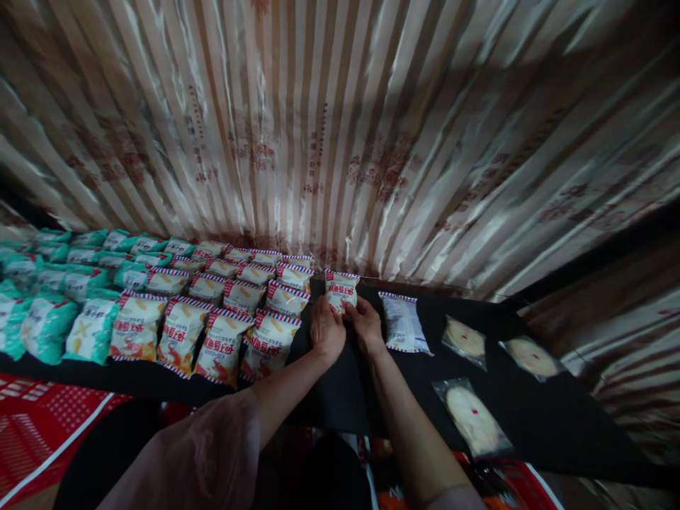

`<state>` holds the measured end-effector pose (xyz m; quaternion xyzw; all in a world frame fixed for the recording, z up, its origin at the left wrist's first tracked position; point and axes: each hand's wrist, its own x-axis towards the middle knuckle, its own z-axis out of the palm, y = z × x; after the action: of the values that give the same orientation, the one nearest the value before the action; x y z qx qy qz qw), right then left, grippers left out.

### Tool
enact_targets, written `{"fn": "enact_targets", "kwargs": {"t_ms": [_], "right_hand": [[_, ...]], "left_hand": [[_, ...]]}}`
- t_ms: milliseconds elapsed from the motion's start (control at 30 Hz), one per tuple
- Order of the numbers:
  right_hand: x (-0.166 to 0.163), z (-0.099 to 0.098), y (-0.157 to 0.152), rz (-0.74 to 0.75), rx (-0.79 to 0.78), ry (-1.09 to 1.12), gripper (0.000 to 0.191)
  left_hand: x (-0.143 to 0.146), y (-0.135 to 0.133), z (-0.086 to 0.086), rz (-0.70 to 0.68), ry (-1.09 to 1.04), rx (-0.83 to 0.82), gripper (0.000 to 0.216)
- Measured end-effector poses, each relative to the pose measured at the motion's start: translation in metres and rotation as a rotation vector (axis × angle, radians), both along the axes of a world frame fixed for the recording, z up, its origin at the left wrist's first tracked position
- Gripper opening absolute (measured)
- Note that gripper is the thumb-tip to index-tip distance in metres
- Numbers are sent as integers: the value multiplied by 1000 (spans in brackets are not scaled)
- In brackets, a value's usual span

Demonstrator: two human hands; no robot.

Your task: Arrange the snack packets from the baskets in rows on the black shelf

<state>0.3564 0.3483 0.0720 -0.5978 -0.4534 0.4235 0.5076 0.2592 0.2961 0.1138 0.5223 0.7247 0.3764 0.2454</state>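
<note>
Between my two hands stands a small snack bag (341, 289) with red print and a striped top edge, near the back of the black shelf (340, 397). My left hand (327, 330) is closed on its lower left side, and my right hand (365, 324) grips its lower right side. Left of my hands, similar snack bags (270, 345) stand in several rows. Just to the right lies a pale bag (406, 324) with the same striped ends, its printed back showing.
Teal snack bags (94, 327) fill the far left. Several clear packets with round, pale contents (472, 418) lie on the right. A striped, shiny curtain (340, 142) hangs behind. Red baskets (47, 425) are below the front edge.
</note>
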Motion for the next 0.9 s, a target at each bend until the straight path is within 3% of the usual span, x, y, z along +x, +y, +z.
{"fn": "enact_targets", "kwargs": {"t_ms": [467,900], "right_hand": [[-16,-1,30,20,54,-132,43],[-29,0,32,73,37,-219,41]], "left_hand": [[-7,11,-4,-20,-34,-44,49],[-16,17,8,60,-65,-110,41]]}}
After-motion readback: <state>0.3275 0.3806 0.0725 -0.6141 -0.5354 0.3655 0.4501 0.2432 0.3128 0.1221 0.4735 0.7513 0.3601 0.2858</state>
